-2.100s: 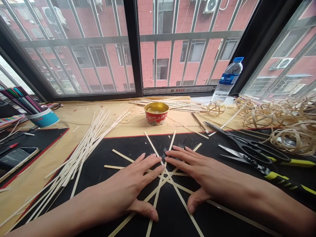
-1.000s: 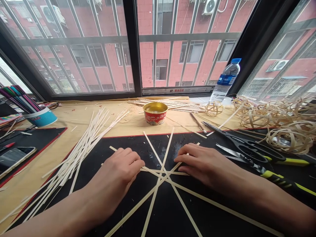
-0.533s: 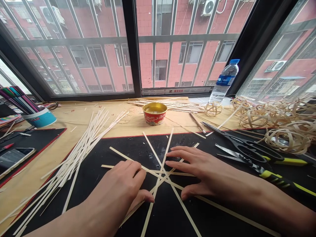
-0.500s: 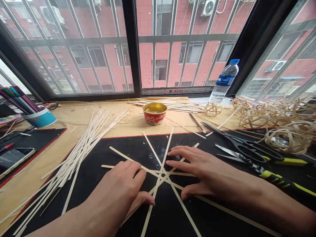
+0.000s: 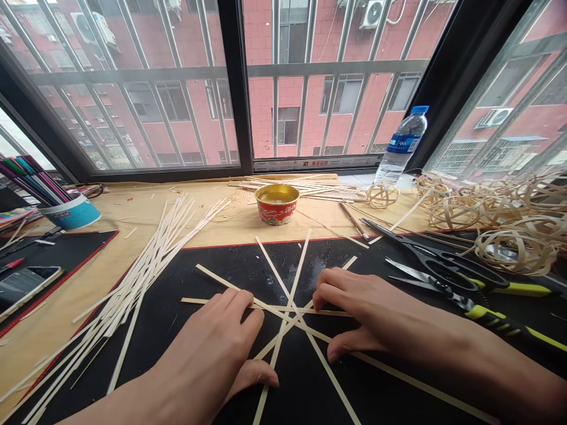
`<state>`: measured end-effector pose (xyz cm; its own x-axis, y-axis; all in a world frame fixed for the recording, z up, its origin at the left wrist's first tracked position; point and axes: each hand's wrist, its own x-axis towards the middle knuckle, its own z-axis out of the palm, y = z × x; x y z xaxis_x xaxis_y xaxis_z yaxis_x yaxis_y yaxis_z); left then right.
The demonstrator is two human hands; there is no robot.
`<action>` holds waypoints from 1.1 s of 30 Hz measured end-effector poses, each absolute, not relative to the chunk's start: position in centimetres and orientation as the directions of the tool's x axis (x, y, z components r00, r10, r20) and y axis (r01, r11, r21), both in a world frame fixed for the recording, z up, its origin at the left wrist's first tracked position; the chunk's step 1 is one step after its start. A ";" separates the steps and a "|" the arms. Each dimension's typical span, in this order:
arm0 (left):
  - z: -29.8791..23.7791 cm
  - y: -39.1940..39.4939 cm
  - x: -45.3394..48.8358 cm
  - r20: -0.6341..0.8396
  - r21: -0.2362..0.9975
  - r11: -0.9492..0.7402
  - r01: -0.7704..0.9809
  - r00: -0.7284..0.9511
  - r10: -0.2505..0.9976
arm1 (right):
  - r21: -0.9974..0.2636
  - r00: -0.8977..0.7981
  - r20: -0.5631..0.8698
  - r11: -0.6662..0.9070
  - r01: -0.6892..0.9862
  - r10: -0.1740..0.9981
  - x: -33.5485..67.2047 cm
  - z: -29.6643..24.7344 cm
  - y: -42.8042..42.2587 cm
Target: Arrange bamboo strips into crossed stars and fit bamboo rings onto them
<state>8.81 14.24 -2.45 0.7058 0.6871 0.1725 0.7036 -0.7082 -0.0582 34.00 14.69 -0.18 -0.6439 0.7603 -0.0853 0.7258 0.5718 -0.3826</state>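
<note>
Several thin, flat bamboo strips [image 5: 325,366] lie crossed like a star on a black mat [image 5: 177,354], meeting between my hands. My left hand [image 5: 217,342] rests over the left ends with fingers bent and together, holding strips down; its thumb reaches sideways across another strip. On the right side, my right hand [image 5: 358,319] has its fingers curled down onto the strips, and its thumb stands apart near the strip running to the lower right. Both sets of fingertips are partly hidden.
A pile of loose strips [image 5: 133,295] lies left. Behind the mat stands a red-and-gold bowl [image 5: 277,211]. Scissors [image 5: 425,257], yellow-handled cutters [image 5: 487,316], woven balls [image 5: 514,251] and a water bottle [image 5: 398,150] are at right. A pen cup [image 5: 73,212] and phone [image 5: 29,289] are left.
My right hand's fingers, stretched out before, have curled inward and drawn back to the right. My left hand has barely shifted, its thumb slightly lower. The crossed strips stay nearly in place.
</note>
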 end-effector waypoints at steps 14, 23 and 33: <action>-2.1 13.9 9.2 0.094 0.022 -0.633 0.774 0.629 0.772 | -0.398 -0.605 -0.104 0.525 0.752 0.789 34.1 -0.3 14.6; -0.8 14.3 9.0 0.000 0.191 -0.611 0.768 0.623 0.782 | -0.407 -0.607 -0.094 0.526 0.747 0.789 34.0 -0.3 14.6; -0.7 14.2 9.1 -0.002 0.344 -0.546 0.763 0.583 0.813 | -0.407 -0.594 -0.088 0.515 0.754 0.800 34.0 -0.2 14.4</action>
<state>9.15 14.21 -0.70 0.5828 0.8126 -0.0024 0.7634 -0.5465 0.3445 34.04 14.44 -0.16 -0.5938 0.7998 -0.0876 0.7542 0.5153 -0.4071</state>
